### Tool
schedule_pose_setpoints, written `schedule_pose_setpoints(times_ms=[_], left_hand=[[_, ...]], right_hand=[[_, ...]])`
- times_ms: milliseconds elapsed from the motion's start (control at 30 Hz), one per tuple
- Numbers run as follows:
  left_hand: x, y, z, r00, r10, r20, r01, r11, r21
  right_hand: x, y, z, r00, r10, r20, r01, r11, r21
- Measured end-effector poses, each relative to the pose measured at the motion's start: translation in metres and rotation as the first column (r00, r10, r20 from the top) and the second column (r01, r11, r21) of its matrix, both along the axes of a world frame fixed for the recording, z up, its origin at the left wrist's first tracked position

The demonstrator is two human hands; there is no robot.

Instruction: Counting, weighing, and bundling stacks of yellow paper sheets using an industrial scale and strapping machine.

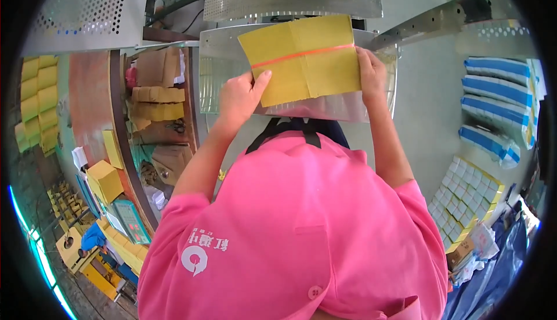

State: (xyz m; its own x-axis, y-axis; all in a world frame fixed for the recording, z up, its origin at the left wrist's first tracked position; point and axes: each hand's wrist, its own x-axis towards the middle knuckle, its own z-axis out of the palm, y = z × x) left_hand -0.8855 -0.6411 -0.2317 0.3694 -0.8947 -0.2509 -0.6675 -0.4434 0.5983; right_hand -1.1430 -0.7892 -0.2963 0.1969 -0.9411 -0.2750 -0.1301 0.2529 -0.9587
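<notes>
Between my two hands is a stack of yellow paper (319, 70), bound across its middle by a narrow orange-red band (301, 55). My left hand (242, 95) grips its lower left edge, thumb on top and fingers underneath. On the other side my right hand (371, 73) clasps the right edge, its thumb along the side. The stack is tilted slightly, its right end farther away, above a shiny metal tray (223, 82). Fingers beneath the stack are hidden.
A perforated metal panel (87, 12) is at the far left, with a metal bar (429, 27) at the far right. Left shelves hold folded brown cardboard (159, 67). Blue-and-white wrapped bundles (496, 91) and paper stacks (467, 198) lie at right.
</notes>
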Motion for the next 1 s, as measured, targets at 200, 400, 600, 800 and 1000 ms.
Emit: schedule_pose_setpoints(times_ms=[200, 400, 600, 800, 1000], left_hand=[[-0.019, 0.013, 0.012, 0.906, -0.072, 0.417, 0.283, 0.835, -0.471], [-0.064, -0.012, 0.011, 0.872, -0.310, 0.380, 0.464, 0.771, -0.436], [-0.065, -0.016, -0.001, 0.863, -0.290, 0.413, 0.453, 0.806, -0.381], [-0.063, -0.019, 0.003, 0.874, -0.306, 0.377, 0.449, 0.806, -0.386], [-0.059, -0.016, 0.002, 0.874, -0.315, 0.370, 0.454, 0.803, -0.387]], right_hand=[[-0.010, 0.037, 0.027, 0.984, -0.170, -0.042, 0.154, 0.954, -0.257], [-0.008, 0.096, 0.026, 0.978, -0.210, 0.009, 0.202, 0.923, -0.328], [-0.006, 0.126, 0.020, 0.966, -0.250, 0.061, 0.257, 0.946, -0.200], [-0.006, 0.126, 0.020, 0.966, -0.246, 0.085, 0.258, 0.948, -0.187], [-0.003, 0.120, 0.045, 0.929, -0.286, -0.234, 0.115, 0.825, -0.553]])
